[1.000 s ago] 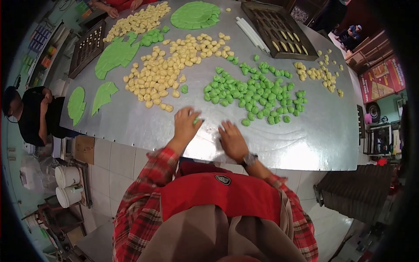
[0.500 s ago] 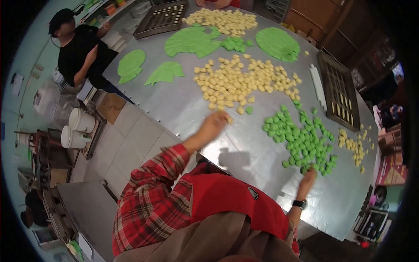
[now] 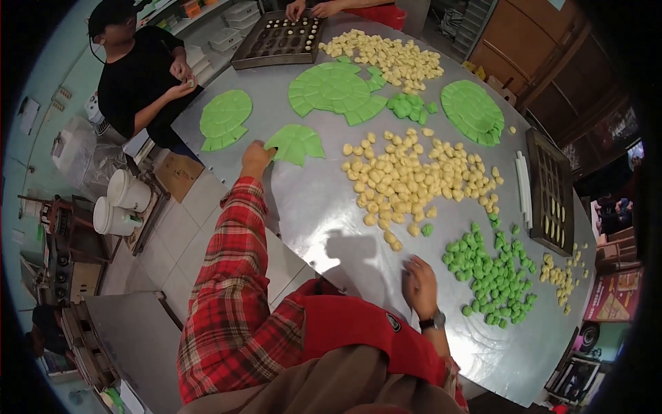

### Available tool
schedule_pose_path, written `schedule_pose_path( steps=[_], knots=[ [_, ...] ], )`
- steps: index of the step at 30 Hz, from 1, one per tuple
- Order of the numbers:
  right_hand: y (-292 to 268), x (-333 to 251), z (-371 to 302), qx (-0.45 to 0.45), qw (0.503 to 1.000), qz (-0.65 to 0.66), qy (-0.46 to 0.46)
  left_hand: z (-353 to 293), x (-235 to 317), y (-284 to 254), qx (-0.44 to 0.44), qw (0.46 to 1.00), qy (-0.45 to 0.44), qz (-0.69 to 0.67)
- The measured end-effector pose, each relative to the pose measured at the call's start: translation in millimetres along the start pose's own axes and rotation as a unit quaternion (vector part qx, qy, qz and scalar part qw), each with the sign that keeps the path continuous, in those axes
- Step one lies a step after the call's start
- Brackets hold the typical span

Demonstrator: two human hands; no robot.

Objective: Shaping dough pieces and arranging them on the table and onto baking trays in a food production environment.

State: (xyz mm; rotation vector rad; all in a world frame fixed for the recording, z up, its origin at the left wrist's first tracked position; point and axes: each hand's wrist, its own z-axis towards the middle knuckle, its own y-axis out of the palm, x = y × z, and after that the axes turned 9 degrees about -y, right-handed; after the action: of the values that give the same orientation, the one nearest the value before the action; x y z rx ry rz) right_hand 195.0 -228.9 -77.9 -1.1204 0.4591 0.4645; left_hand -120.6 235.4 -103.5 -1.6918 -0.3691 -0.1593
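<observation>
My left hand (image 3: pixel 256 157) is stretched out to the far left, its fingertips closed on the left edge of a small, jagged green dough sheet (image 3: pixel 298 143). The sheet lies flat and is scored into pieces. My right hand (image 3: pixel 420 286), with a watch on its wrist, hovers near the table's front edge. Its fingers are loosely bent and slightly apart, and I see nothing in them. Just beyond it is the tip of a wide spread of yellow dough balls (image 3: pixel 407 179). To its right lies a heap of green dough balls (image 3: pixel 493 276).
Larger scored green dough sheets (image 3: pixel 334 93) lie farther back on the metal table (image 3: pixel 303 207). A moulded tray (image 3: pixel 279 40) stands at the back, where another person's hands (image 3: pixel 314 10) work. Another tray (image 3: pixel 552 186) and white rods (image 3: pixel 523 186) lie right. A person in black (image 3: pixel 141 76) stands left.
My left hand has moved from the yellow balls out to the small green sheet. My right hand has left the green balls and come left. The view has shifted.
</observation>
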Motion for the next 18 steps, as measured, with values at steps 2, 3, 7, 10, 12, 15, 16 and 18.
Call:
schedule_pose_path(
  steps=[2,3,7,10,12,15,16,18],
  knots=[
    [39.3,-10.3,65.1,-0.063,0.992,0.005,-0.106,15.8,2.0,1.2,-0.018,1.000,0.017,-0.007],
    [58.8,-13.7,99.2,-0.109,0.985,0.013,-0.137,22.3,4.3,2.6,-0.038,0.998,0.036,-0.018],
    [153.3,-49.1,236.8,-0.127,0.941,-0.015,-0.312,42.4,-23.5,23.7,-0.053,0.970,0.050,-0.232],
    [220.6,-62.8,305.1,-0.137,0.938,-0.052,-0.314,42.4,-28.5,26.8,-0.157,0.930,0.020,-0.331],
    [252.8,-62.7,325.2,-0.228,0.933,-0.101,-0.261,50.6,-37.7,25.4,-0.147,0.930,0.037,-0.334],
    [271.0,-65.1,326.4,-0.217,0.929,-0.102,-0.282,69.0,-91.5,13.9,-0.062,0.918,0.006,-0.391],
    [271.5,-72.8,326.7,-0.208,0.930,-0.086,-0.290,78.2,-126.9,13.9,0.000,0.878,-0.001,-0.478],
    [270.3,-74.4,327.2,-0.215,0.930,-0.100,-0.282,88.3,-158.2,-3.9,0.044,0.839,-0.084,-0.536]
  ],
)
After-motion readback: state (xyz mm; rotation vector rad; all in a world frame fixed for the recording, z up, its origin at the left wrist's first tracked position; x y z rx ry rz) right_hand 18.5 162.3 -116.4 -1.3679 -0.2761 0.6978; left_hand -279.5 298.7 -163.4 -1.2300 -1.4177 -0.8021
